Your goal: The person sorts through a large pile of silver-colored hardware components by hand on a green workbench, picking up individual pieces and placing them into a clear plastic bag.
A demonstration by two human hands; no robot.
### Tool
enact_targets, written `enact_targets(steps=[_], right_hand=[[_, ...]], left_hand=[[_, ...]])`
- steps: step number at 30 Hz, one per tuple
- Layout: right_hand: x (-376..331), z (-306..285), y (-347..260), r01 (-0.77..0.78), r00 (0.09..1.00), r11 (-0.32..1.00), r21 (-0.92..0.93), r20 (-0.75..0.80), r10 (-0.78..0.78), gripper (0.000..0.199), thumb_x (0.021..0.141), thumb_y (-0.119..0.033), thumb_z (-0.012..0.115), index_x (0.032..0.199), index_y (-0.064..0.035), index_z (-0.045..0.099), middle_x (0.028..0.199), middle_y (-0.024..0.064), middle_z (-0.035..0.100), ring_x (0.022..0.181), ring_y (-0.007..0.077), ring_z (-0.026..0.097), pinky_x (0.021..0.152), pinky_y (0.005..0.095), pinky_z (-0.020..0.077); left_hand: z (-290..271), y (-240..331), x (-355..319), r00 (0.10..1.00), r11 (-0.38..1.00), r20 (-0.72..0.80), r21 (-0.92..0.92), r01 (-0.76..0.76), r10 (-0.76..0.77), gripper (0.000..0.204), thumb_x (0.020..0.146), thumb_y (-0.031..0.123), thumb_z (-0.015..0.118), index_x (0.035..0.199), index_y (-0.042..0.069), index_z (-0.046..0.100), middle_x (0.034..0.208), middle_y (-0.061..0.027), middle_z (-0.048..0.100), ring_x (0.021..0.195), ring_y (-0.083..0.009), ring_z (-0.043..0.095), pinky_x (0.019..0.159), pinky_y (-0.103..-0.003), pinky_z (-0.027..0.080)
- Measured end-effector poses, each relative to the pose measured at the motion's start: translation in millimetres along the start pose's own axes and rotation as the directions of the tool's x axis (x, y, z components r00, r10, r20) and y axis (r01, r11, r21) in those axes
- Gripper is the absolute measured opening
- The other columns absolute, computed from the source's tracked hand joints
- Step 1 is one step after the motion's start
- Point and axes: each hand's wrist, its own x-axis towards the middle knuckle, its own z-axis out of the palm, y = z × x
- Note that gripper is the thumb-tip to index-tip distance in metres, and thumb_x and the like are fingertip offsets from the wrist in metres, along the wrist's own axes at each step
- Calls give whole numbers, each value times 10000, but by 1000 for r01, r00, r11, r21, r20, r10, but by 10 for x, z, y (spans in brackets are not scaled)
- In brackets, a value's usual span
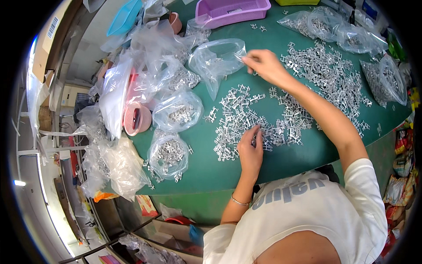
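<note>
A loose heap of small silvery metal pieces (233,116), H-shaped and clip-like, is spread over the green table. At the heap's near edge, my left hand (249,152) has its thumb and fingers curled together around small metal pieces, mostly hidden by the fingers. My right hand (266,66) is farther off, at the mouth of a clear plastic bag (215,61) with a few metal pieces inside. Its fingertips are pinched together and slightly blurred. A shiny streak shows at them, but I cannot make out what it is.
A wider spread of metal pieces (327,72) covers the right side of the table (202,165). Filled clear bags (169,152) stand on the left, near a pink tub (137,119). More filled bags (384,81) lie at the right edge. A purple basket (233,13) is at the back.
</note>
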Motion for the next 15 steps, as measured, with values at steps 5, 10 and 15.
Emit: enact_targets(steps=[5, 10, 15], right_hand=[[268, -19, 203, -130, 984, 983, -126, 109, 144, 340, 892, -321, 515, 831, -1, 611, 504, -6, 416, 456, 108, 360, 443, 285, 309], [-525, -627, 190, -469, 881, 752, 463, 177, 440, 323, 910, -335, 502, 921, -15, 546, 528, -61, 301, 453, 49, 265, 413, 217, 245], [-1309, -1023, 179, -511, 857, 846, 151, 19, 514, 251, 938, -179, 425, 1038, -12, 582, 551, -54, 367, 449, 28, 315, 412, 201, 263]], left_hand=[[22, -68, 77, 991, 983, -50, 142, -116, 124, 163, 798, 1, 576, 955, -8, 618, 833, -144, 608, 719, -267, 595, 651, -317, 464], [-90, -9, 70, 994, 979, -100, 201, -22, 43, 205, 783, -7, 585, 987, -6, 603, 905, -140, 577, 820, -267, 558, 707, -326, 441], [-90, 25, 76, 989, 975, 42, -168, 146, -141, 243, 825, 14, 561, 1067, 9, 588, 972, -92, 555, 737, -146, 517, 598, -257, 414]])
